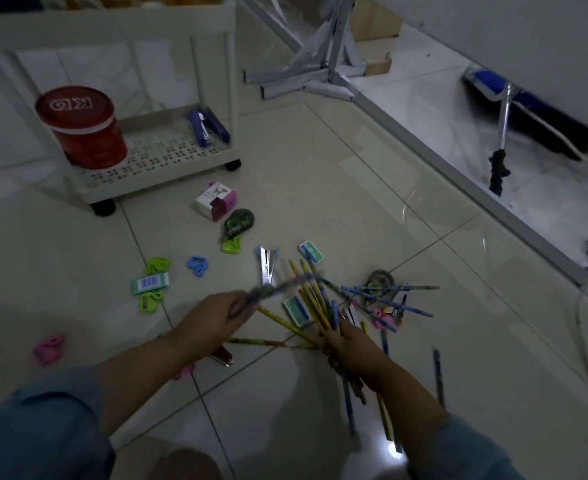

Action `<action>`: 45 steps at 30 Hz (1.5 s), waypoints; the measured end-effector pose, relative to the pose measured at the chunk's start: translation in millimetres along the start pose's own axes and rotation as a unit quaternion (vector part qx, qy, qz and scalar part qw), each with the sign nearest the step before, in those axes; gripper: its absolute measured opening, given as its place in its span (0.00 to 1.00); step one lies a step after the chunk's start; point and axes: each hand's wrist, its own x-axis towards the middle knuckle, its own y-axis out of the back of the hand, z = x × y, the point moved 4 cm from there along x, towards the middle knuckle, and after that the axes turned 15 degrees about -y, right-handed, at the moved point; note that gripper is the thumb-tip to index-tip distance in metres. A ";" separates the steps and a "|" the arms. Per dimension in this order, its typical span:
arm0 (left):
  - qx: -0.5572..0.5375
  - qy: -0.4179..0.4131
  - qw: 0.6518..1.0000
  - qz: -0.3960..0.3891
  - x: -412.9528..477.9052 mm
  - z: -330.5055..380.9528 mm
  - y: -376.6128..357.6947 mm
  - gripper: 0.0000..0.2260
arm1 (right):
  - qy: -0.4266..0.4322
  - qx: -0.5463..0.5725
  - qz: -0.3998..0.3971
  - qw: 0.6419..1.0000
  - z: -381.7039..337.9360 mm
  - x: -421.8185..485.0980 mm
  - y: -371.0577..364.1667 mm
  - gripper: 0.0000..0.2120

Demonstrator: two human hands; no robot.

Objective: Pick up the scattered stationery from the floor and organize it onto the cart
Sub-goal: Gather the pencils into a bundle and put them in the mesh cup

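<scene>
The right hand (349,344) grips a bunch of pencils (314,301) over the floor (355,202). The left hand (216,318) pinches a few blurry pencils (278,286). A blue stapler (207,128) lies at the right edge of the cart (166,177), on its bottom shelf.

Tiled floor (355,150) carries everything. White cart (164,173) stands at 10 o'clock, its bottom shelf holding a red tub (84,133) and a blue stapler (207,128). Near centre on the tiles lie a pink sharpener box (216,200), green correction tape (239,221) and an open stapler (267,268). Small green sharpeners (157,266), a blue sharpener (197,266) and a barcode box (150,283) are at 9 o'clock. Pencils (389,289) lie scattered at 4 o'clock. Pink sharpener (48,348) is at 8 o'clock.
</scene>
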 end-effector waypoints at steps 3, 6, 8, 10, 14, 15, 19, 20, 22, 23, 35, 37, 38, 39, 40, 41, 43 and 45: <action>-0.265 0.177 0.935 0.157 10.0 -2.4 -2.1 0.18 | 0.034 0.060 -0.019 0.997 -18.4 -4.4 -16.9 0.08; -0.401 0.273 0.859 0.163 14.4 5.5 -12.2 0.18 | 0.077 0.113 -0.046 0.990 -41.6 -7.8 -39.6 0.09; -0.414 0.292 0.852 0.136 8.4 14.3 -19.7 0.18 | 0.096 0.150 -0.046 0.983 -54.1 -9.0 -53.5 0.11; -0.388 0.294 0.865 0.125 -0.2 19.9 -26.3 0.21 | 0.101 0.175 -0.033 0.979 -63.8 -9.0 -63.0 0.14; -0.331 0.317 0.878 0.139 -14.4 27.0 -27.6 0.26 | 0.109 0.183 -0.042 0.976 -75.1 -12.8 -78.3 0.11; -0.333 0.319 0.874 0.153 -15.8 29.2 -24.5 0.27 | 0.106 0.179 -0.047 0.977 -76.7 -14.6 -81.4 0.11; -0.391 0.304 0.845 0.202 -15.7 32.2 -17.1 0.21 | 0.112 0.056 0.019 0.992 -76.3 -7.6 -95.9 0.18; -0.400 0.301 0.841 0.208 -16.8 31.5 -17.7 0.19 | 0.114 0.029 0.038 0.992 -74.7 -5.2 -99.9 0.20; -0.418 0.304 0.830 0.212 -19.1 26.0 -20.7 0.18 | 0.099 0.030 0.049 0.993 -71.4 -4.1 -105.0 0.22; -0.425 0.305 0.826 0.209 -19.8 20.9 -24.5 0.20 | 0.084 0.049 0.038 0.995 -70.0 -6.3 -106.3 0.21; -0.478 0.414 0.759 0.158 -21.2 -2.4 -36.0 0.22 | 0.040 0.195 0.011 0.980 -60.2 -1.0 -95.9 0.07; -0.463 0.417 0.766 0.158 -19.2 -4.0 -33.4 0.16 | 0.050 0.190 0.040 0.980 -61.0 -1.2 -90.9 0.07; -0.467 0.423 0.761 0.159 -18.9 -4.5 -32.2 0.13 | 0.052 0.177 0.040 0.982 -63.3 -3.3 -89.9 0.06; -0.472 0.430 0.752 0.160 -19.1 -5.4 -31.4 0.11 | 0.050 0.159 0.032 0.985 -66.1 -5.4 -89.5 0.05; -0.477 0.436 0.745 0.166 -19.5 -7.1 -29.9 0.10 | 0.044 0.145 0.024 0.988 -67.6 -7.3 -88.9 0.06; -0.478 0.437 0.741 0.179 -19.5 -9.8 -27.6 0.09 | 0.039 0.144 0.021 0.989 -68.1 -7.7 -88.1 0.08; -0.476 0.408 0.738 0.251 -15.7 -17.5 -18.0 0.10 | 0.014 0.212 0.041 0.976 -61.5 -1.7 -85.9 0.09; -0.467 0.359 0.731 0.344 -8.2 -22.5 -1.6 0.12 | -0.056 0.358 0.033 0.931 -44.6 7.0 -93.0 0.14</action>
